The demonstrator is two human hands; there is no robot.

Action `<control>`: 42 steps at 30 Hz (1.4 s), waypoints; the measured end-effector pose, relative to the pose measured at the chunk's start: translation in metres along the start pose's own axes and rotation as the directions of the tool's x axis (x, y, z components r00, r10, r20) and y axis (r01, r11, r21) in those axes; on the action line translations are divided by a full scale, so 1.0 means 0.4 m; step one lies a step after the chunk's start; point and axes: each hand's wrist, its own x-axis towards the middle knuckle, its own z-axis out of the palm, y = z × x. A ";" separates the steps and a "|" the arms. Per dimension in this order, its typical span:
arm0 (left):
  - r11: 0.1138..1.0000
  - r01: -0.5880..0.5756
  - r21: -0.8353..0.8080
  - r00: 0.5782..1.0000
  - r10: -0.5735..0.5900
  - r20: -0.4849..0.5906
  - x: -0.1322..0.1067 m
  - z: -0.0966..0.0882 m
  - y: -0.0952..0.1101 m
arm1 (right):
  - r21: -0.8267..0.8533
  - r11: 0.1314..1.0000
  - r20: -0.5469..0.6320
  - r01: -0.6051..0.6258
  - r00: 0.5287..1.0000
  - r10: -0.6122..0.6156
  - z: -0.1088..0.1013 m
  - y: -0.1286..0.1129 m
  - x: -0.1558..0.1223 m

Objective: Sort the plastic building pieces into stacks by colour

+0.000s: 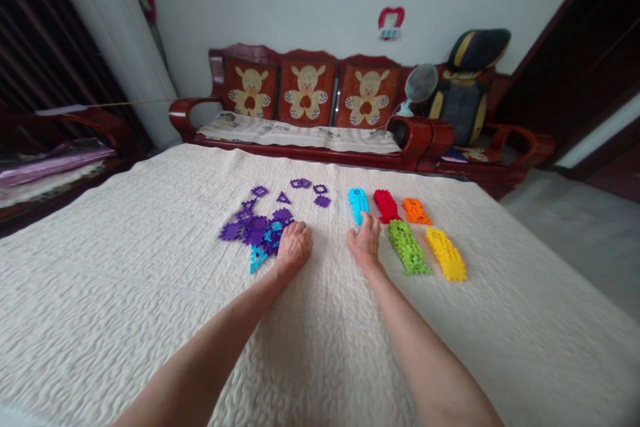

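Note:
My left hand (296, 244) rests at the right edge of a loose pile of purple interlocking plastic pieces (255, 230). Its fingers are curled down, and whatever they grip is hidden. Some light-blue pieces (258, 257) lie among the purple ones. My right hand (367, 239) is at the near end of a light-blue row of pieces (357, 201), fingertips touching it, thumb held apart. Right of that hand lie overlapping rows sorted by colour: red pieces (385, 205), orange pieces (417, 211), green pieces (407, 247) and yellow pieces (446, 253).
Several single purple pieces (323, 201) lie beyond the pile. Everything sits on a cream quilted cover (320, 320). Past its far edge stands a wooden sofa (310, 147) with bear cushions (307, 90), a small fan (420, 85) and a chair with a massage pad (463, 107).

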 end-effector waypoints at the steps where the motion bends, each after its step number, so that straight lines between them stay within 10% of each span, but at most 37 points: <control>1: 1.000 0.002 0.001 1.000 -0.002 0.009 -0.002 -0.003 0.002 | 0.003 1.000 0.004 0.018 1.000 -0.018 -0.001 -0.009 -0.014; 9: 0.999 -0.047 0.018 0.999 0.047 0.013 -0.015 -0.073 -0.012 | -0.046 0.995 0.132 0.091 0.988 -0.084 -0.010 -0.054 -0.068; 22: 0.976 0.216 0.042 0.976 -0.216 -0.010 -0.087 -0.152 -0.277 | 0.027 0.990 0.238 0.142 0.961 -0.144 -0.013 -0.095 -0.072; 30: 0.997 0.076 -0.023 0.993 -0.078 -0.089 -0.052 -0.156 -0.259 | 0.279 0.895 0.279 0.348 0.862 -0.423 0.053 -0.290 -0.122; 42: 0.993 0.043 0.113 0.988 -0.059 0.141 0.001 -0.116 -0.219 | 0.104 0.975 0.293 0.194 0.931 -0.216 0.075 -0.310 -0.143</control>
